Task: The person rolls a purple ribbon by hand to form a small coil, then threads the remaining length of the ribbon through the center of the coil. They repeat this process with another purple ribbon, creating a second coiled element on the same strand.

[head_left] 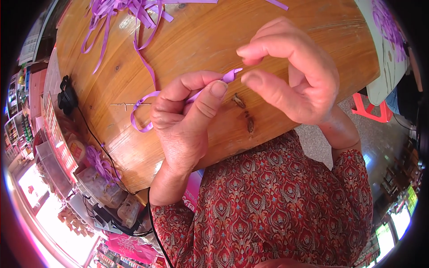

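My left hand (187, 111) pinches a purple ribbon (230, 76) between thumb and forefinger, above the wooden table. A short folded or knotted end of the ribbon sticks out past the fingertips, toward the right. My right hand (295, 71) is just right of that end, its thumb and forefinger curved apart with nothing between them. Left of my left hand, a loop of purple ribbon (142, 128) lies on the wood beside a thin metal needle-like tool (121, 104). One purple strand (145, 62) runs up from there to the far side.
A heap of purple ribbons (129, 11) covers the far left of the wooden table (201, 33). A black adapter (67, 96) with a cable sits at the left edge. More purple strips (388, 24) lie on a pale surface at far right, above a red stool (371, 109).
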Demonstrator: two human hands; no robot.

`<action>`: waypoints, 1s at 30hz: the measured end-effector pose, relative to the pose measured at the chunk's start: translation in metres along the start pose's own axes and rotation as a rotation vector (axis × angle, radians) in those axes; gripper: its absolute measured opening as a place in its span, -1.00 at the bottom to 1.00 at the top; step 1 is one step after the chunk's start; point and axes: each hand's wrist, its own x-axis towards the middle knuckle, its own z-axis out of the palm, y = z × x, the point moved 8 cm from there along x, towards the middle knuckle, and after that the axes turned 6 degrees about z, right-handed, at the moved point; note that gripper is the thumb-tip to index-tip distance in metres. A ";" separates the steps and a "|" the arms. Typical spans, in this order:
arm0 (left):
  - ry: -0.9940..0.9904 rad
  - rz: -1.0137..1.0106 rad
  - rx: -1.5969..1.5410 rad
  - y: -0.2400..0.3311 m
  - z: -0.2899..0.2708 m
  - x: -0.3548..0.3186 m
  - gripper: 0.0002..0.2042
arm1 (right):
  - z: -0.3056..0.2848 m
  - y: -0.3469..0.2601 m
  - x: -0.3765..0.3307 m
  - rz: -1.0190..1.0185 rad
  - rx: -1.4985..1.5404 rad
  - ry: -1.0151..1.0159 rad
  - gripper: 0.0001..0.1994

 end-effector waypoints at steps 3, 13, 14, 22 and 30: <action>0.014 -0.015 -0.009 0.001 0.003 0.000 -0.87 | 0.003 -0.010 0.001 -0.124 -0.125 0.003 -0.63; -0.082 -0.009 0.194 0.005 0.010 0.002 -0.91 | 0.016 -0.014 -0.010 -0.296 -0.418 -0.045 -0.67; -0.079 -0.008 0.194 0.005 0.009 0.002 -0.91 | 0.015 -0.014 -0.010 -0.297 -0.416 -0.047 -0.67; -0.059 0.091 0.339 0.016 0.006 0.002 -0.96 | 0.008 -0.010 -0.012 -0.279 -0.390 -0.104 -0.75; -0.031 0.082 0.289 0.015 0.003 0.004 -0.95 | 0.002 -0.005 -0.012 -0.268 -0.372 -0.092 -0.75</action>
